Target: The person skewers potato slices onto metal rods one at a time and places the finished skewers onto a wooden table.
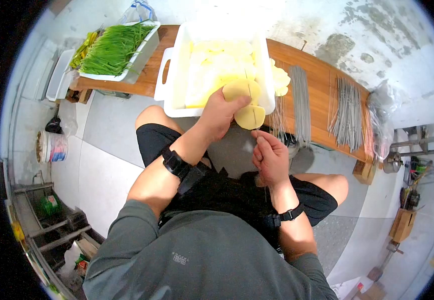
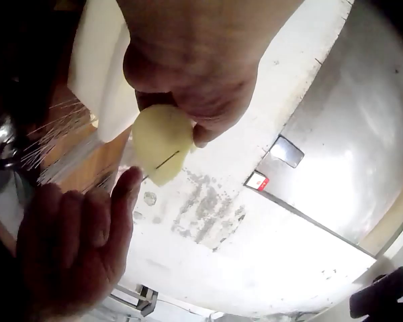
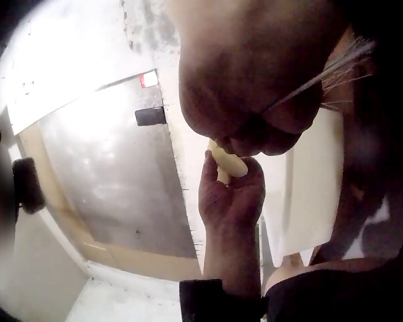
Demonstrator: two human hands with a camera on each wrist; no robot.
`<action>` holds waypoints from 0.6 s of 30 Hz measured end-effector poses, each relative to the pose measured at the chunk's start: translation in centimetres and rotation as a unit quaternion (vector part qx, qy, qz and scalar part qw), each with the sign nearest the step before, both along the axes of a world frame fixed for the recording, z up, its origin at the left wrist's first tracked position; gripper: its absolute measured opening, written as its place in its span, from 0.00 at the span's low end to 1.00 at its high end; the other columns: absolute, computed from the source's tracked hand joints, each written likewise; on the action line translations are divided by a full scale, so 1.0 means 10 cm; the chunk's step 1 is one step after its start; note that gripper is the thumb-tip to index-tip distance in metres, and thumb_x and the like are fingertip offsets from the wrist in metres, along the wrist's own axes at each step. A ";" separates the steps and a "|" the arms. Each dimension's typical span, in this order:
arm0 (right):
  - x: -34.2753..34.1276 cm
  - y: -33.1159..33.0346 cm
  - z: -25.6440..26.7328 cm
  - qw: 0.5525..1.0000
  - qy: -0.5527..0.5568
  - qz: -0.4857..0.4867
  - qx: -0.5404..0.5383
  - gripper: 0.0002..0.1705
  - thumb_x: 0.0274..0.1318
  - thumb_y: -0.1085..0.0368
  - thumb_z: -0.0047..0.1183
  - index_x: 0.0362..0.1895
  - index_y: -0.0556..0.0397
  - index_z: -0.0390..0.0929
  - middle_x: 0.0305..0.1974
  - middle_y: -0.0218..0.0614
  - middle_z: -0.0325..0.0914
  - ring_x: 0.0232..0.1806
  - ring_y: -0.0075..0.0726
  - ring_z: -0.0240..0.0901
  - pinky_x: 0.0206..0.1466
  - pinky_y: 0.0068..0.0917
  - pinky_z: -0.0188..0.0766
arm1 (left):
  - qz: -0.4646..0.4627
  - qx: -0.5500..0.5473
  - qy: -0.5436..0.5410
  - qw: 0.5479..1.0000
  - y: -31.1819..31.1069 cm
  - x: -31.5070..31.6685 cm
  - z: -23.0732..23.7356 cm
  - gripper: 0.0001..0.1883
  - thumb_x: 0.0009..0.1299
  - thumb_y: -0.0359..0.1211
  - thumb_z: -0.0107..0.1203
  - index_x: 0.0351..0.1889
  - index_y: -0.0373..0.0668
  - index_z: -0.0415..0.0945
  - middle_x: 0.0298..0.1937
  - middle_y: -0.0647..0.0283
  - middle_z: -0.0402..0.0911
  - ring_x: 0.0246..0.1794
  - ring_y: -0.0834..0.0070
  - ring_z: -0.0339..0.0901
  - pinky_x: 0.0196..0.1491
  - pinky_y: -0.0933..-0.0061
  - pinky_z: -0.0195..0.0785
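In the head view, the left hand [image 1: 218, 114] pinches round, pale yellow slices [image 1: 249, 117] between thumb and fingers, over the near rim of a white tub [image 1: 177, 100]. A thin skewer [image 1: 255, 120] runs through the slices. Just below them the right hand [image 1: 272, 157] grips that skewer's lower end with thumb and fingertips. The left wrist view shows the skewer crossing a slice [image 2: 162, 137], with the right hand [image 2: 80, 235] at its end. Seen from the right wrist, the left hand [image 3: 232, 194] holds the slices [image 3: 230, 162] beneath the right hand [image 3: 255, 87].
Many more yellow slices [image 1: 222, 65] fill the tub on a wooden bench [image 1: 319, 107]. Bundles of grey skewers [image 1: 301, 105] and a few slices [image 1: 280, 80] lie right of it. A tray of green stalks [image 1: 112, 52] stands left. A bucket [image 1: 52, 147] is on the floor.
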State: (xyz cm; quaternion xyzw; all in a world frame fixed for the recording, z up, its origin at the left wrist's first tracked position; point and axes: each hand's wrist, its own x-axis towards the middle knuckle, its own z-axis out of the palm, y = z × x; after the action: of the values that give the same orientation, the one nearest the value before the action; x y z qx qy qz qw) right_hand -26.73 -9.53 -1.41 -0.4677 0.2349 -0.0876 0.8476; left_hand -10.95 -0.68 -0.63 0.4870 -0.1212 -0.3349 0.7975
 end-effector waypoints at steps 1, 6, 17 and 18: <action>0.00 -0.01 0.00 1.000 0.000 -0.001 0.000 0.12 0.67 0.65 0.47 0.47 0.57 0.78 0.19 0.22 0.65 0.17 0.16 0.56 0.19 0.15 0.52 | -0.001 0.000 0.000 1.000 -0.01 -0.02 -0.02 0.21 0.68 0.30 0.58 0.57 0.33 0.68 0.51 0.58 0.78 0.46 0.71 0.79 0.49 0.70 0.76; 0.01 0.00 -0.05 1.000 0.002 -0.010 0.012 0.11 0.66 0.65 0.47 0.47 0.57 0.77 0.19 0.23 0.65 0.16 0.16 0.56 0.18 0.16 0.52 | 0.000 -0.018 0.026 0.999 -0.03 -0.08 -0.04 0.20 0.69 0.29 0.56 0.58 0.34 0.68 0.52 0.59 0.77 0.50 0.70 0.77 0.52 0.67 0.74; -0.05 0.00 -0.17 0.985 0.024 -0.012 -0.169 0.10 0.65 0.66 0.50 0.46 0.59 0.77 0.22 0.24 0.70 0.21 0.16 0.62 0.23 0.17 0.60 | -0.007 0.024 -0.004 1.000 0.01 -0.01 0.00 0.19 0.70 0.30 0.56 0.57 0.33 0.68 0.50 0.59 0.78 0.47 0.69 0.78 0.50 0.66 0.75; -0.06 0.00 -0.18 0.977 0.020 -0.015 -0.210 0.10 0.64 0.67 0.51 0.46 0.59 0.77 0.23 0.24 0.71 0.22 0.16 0.64 0.25 0.17 0.61 | -0.008 0.024 0.000 1.000 0.01 0.00 0.01 0.19 0.70 0.30 0.56 0.57 0.33 0.68 0.50 0.59 0.78 0.48 0.69 0.78 0.50 0.66 0.75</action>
State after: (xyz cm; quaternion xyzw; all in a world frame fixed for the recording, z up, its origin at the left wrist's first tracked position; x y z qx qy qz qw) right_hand -27.30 -9.48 -3.23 -0.6335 0.2356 -0.1385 0.7238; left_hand -10.99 -0.53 -0.51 0.5045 -0.1170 -0.3441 0.7832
